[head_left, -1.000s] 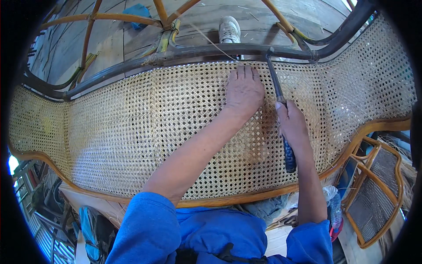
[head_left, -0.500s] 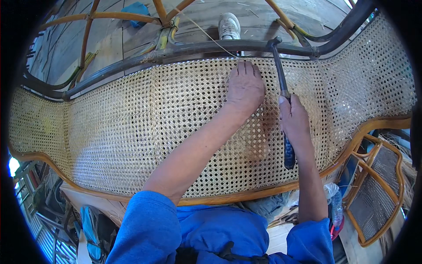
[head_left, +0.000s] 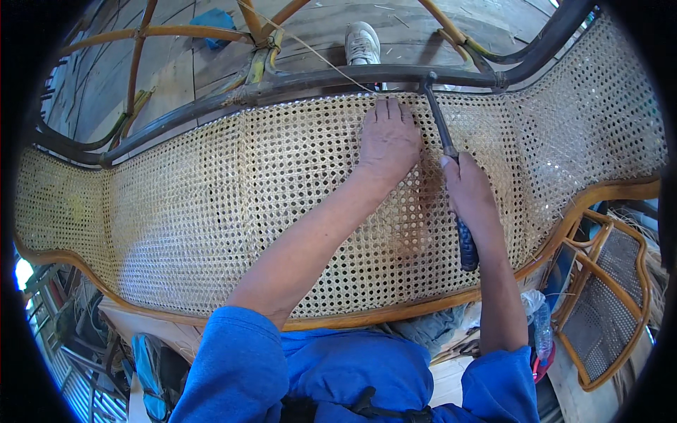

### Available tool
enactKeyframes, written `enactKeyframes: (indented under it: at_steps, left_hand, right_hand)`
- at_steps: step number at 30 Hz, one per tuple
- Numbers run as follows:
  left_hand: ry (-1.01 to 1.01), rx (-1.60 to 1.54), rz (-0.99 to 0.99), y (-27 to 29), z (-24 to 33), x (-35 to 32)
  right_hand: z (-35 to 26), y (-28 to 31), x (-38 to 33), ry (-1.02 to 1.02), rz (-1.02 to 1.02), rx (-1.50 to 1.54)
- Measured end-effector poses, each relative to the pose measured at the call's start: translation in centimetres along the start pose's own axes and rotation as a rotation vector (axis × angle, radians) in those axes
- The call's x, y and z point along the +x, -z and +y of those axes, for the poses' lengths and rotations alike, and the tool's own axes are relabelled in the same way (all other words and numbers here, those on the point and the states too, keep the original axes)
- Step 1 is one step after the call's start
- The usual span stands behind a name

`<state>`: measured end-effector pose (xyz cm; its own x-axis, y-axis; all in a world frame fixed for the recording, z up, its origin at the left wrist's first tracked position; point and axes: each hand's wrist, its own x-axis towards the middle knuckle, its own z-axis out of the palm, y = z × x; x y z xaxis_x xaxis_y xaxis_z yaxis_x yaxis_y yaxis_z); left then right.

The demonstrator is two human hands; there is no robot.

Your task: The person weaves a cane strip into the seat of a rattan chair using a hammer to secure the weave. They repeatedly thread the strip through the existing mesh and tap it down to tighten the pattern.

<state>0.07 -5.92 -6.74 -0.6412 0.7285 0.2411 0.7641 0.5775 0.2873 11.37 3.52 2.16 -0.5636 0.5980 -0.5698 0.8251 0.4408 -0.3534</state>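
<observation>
Pale woven cane panel (head_left: 303, 169): fills the middle of the view, lies under both forearms. Along the far edge, dark curved pole (head_left: 310, 86); along the near edge, orange-brown rattan rim (head_left: 367, 321), rising at both ends. Left hand (head_left: 389, 141) palm down on the cane close to the far edge, fingers extended and together; cannot tell whether pinching anything underneath. Just beyond the fingertips, thin pale strand (head_left: 310, 49), slanting up and left across the pole. Right hand (head_left: 467, 185) wrapped around the handle of a hammer (head_left: 438, 120), head at the pole, contact unclear. Between hammer and left hand, narrow gap; left of the left forearm, wide open cane. Past the pole, grey plank floor (head_left: 169, 84) with white shoe (head_left: 362, 44); off the near edge at right, smaller rattan-framed panel (head_left: 606, 310).
</observation>
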Motion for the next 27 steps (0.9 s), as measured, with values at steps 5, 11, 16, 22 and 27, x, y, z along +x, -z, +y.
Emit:
enactKeyframes:
  at_steps: [5,11,16,22,27]
  left_hand:
    - [-0.01,0.01,0.045,0.0,-0.2,-0.1]
    - [-0.026,0.0,0.013,0.6,-0.1,0.1]
    - [-0.055,0.061,0.068,0.5,-0.4,-0.2]
    - [-0.026,0.08,-0.038,0.8,-0.2,0.1]
    - [-0.039,0.07,-0.07,1.0,-0.1,0.1]
  right_hand:
    - [0.2,-0.4,0.0,0.016,0.002,0.042]
    - [0.0,0.6,0.3,0.01,-0.038,0.113]
    - [-1.8,0.4,-0.8,0.054,-0.034,0.167]
    - [-1.5,-0.4,-0.4,0.05,-0.015,0.082]
    - [-0.8,-0.2,0.9,0.051,-0.061,0.083]
